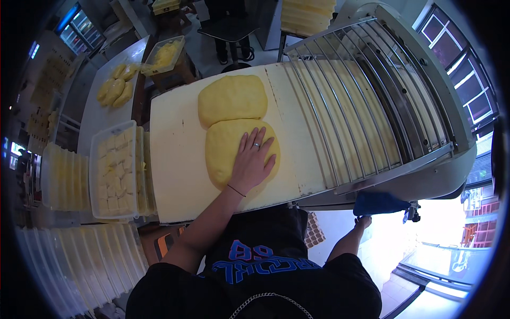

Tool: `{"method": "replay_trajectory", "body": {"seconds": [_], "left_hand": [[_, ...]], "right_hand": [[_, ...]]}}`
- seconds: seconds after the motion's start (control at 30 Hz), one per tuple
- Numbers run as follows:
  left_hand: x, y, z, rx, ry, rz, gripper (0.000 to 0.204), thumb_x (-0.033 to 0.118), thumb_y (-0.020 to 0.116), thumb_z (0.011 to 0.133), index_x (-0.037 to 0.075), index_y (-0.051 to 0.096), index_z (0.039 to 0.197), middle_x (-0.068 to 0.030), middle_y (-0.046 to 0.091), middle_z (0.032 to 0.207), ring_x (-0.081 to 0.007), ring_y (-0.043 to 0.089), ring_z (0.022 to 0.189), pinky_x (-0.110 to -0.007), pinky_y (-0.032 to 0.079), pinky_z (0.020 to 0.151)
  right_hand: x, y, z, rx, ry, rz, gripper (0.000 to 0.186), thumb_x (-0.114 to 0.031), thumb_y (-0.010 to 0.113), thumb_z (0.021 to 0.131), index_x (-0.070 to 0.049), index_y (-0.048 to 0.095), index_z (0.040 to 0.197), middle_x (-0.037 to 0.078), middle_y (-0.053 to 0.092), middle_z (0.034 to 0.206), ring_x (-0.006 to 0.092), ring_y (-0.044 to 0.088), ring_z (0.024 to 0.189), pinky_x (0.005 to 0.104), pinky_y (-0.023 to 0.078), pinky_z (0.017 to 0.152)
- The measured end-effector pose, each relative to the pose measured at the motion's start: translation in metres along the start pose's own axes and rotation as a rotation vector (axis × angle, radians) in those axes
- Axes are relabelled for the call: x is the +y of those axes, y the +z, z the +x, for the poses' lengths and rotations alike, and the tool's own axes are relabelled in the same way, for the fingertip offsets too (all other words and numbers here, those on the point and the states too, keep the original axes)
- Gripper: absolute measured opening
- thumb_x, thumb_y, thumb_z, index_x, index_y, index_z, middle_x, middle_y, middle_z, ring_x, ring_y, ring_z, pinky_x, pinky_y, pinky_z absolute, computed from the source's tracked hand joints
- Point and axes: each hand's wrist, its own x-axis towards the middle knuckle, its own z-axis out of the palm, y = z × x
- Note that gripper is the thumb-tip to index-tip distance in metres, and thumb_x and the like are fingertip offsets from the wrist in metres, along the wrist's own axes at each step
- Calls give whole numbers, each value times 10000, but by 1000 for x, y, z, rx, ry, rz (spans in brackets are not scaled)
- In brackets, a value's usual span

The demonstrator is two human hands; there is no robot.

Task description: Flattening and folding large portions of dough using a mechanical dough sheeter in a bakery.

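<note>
Two slabs of smooth yellow dough lie on the cream belt (175, 143) of a sheeting machine, the far slab (232, 98) touching the near slab (223, 159). My left hand (249, 162) rests flat on the near slab, fingers spread, a ring on one. My right hand (363, 222) is low at the right, below the machine's edge, its fingers curled at the lower edge of a blue cloth (380, 203); what they grip is unclear. To the right of the dough, a metal bar guard (356, 106) spans the belt.
A tub of pale cut pieces (114, 170) and translucent stacked containers (64, 175) stand left. Behind them are wrapped dough lumps (114, 90) on a table (95, 125) and another tub (164, 56). A person's legs (223, 45) show beyond the belt. An egg tray (314, 228) lies below.
</note>
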Motion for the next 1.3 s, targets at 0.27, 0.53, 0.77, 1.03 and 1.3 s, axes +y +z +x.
{"method": "replay_trajectory", "body": {"seconds": [0.27,0.53,0.77,1.03,1.3], "left_hand": [[0,0,-2,-15,-28,41,458,291,547,898,25,573,1270,-177,442,1455,-328,350,1383,-447,222,1167],[5,3,1,3,-35,42,423,262,572,890,46,574,1254,-156,450,1453,-324,375,1369,-448,244,1154],[5,4,5,-18,-23,79,441,262,576,881,42,569,1264,-173,453,1441,-341,375,1360,-469,246,1151],[11,5,6,19,-19,67,424,243,596,873,58,578,1253,-158,466,1430,-348,400,1345,-473,265,1138],[8,2,2,52,-28,55,443,282,559,893,36,567,1261,-178,457,1436,-348,393,1352,-461,240,1151]], "right_hand": [[-42,5,-48,74,-112,121,638,-619,445,934,-51,615,1170,153,640,1122,326,643,884,404,547,649],[-59,-4,-51,136,-137,297,676,-628,440,934,-26,618,1184,171,644,1149,351,648,951,427,566,698],[-73,5,-67,218,-204,276,408,-360,470,996,-22,683,1080,146,713,999,268,690,885,377,571,776],[-47,0,-49,246,-312,215,395,-326,473,985,-10,709,998,137,731,925,258,692,808,323,533,739],[-29,14,-47,270,-401,56,462,-393,460,992,0,702,992,156,728,951,287,691,835,343,508,773]]}}
